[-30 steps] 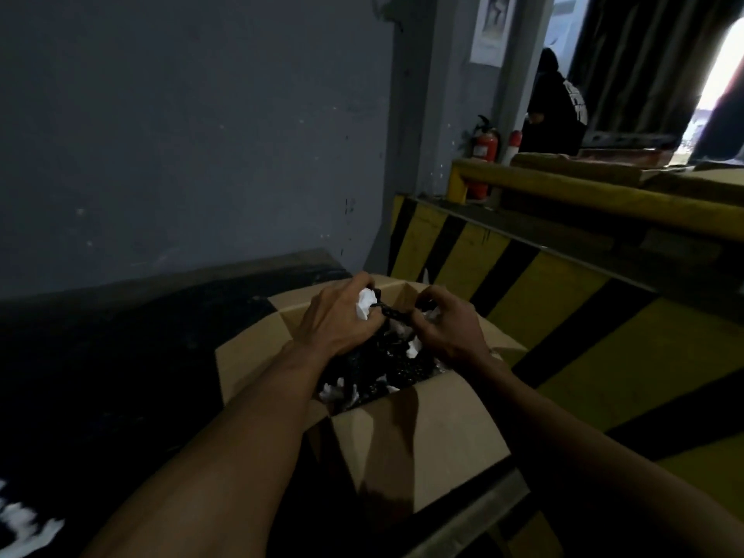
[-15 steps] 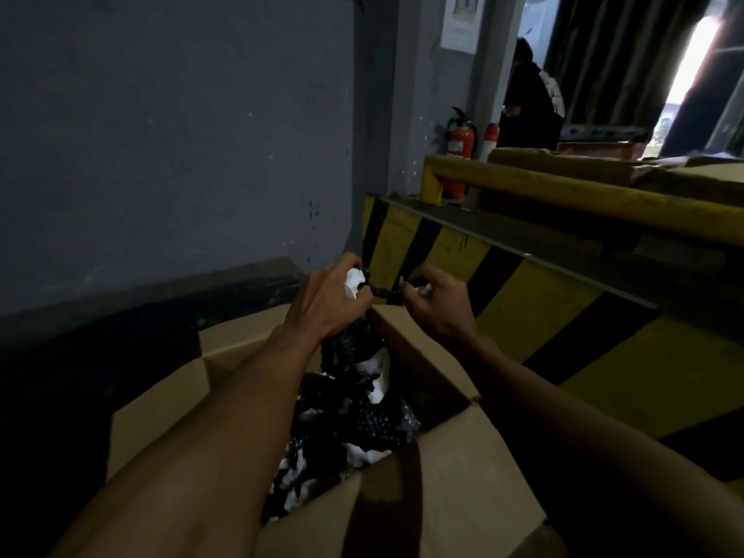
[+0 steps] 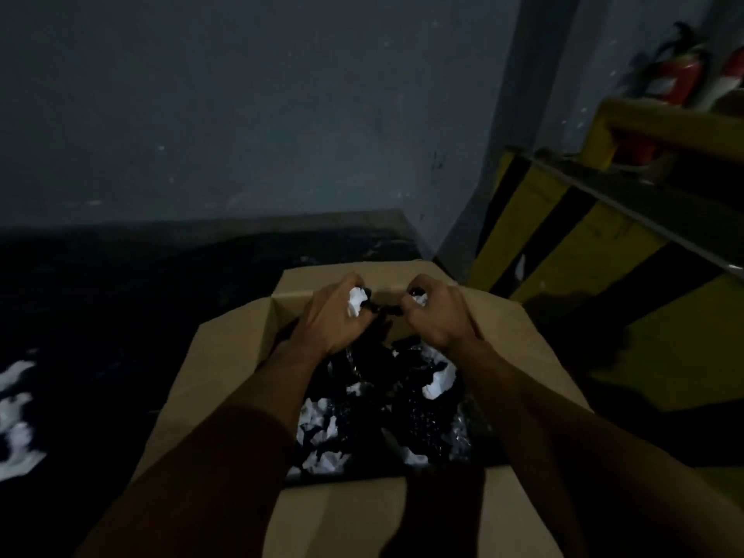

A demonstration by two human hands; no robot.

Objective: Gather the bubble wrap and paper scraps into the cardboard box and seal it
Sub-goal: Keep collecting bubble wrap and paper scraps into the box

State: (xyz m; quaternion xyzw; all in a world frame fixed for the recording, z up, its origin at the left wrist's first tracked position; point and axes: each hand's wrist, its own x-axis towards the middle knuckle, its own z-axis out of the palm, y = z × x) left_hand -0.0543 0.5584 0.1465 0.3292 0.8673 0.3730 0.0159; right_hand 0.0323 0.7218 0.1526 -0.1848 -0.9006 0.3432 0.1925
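An open cardboard box (image 3: 225, 356) stands in front of me with its flaps spread outward. Inside lies dark bubble wrap (image 3: 406, 420) mixed with white paper scraps (image 3: 318, 428). My left hand (image 3: 334, 316) grips a bunch of the dark wrap together with a white scrap above the box's far side. My right hand (image 3: 437, 312) grips the same stretch of wrap, with a bit of white paper in its fingers. The wrap hangs from both hands down into the box.
More white scraps (image 3: 16, 420) lie on the dark floor at the far left. A grey wall is behind the box. A yellow-and-black striped barrier (image 3: 563, 243) runs along the right, with red fire extinguishers (image 3: 680, 74) beyond it.
The view has tilted down onto the box, so its inside now shows. Both hands keep their grip on the wrap and sit a little farther apart.
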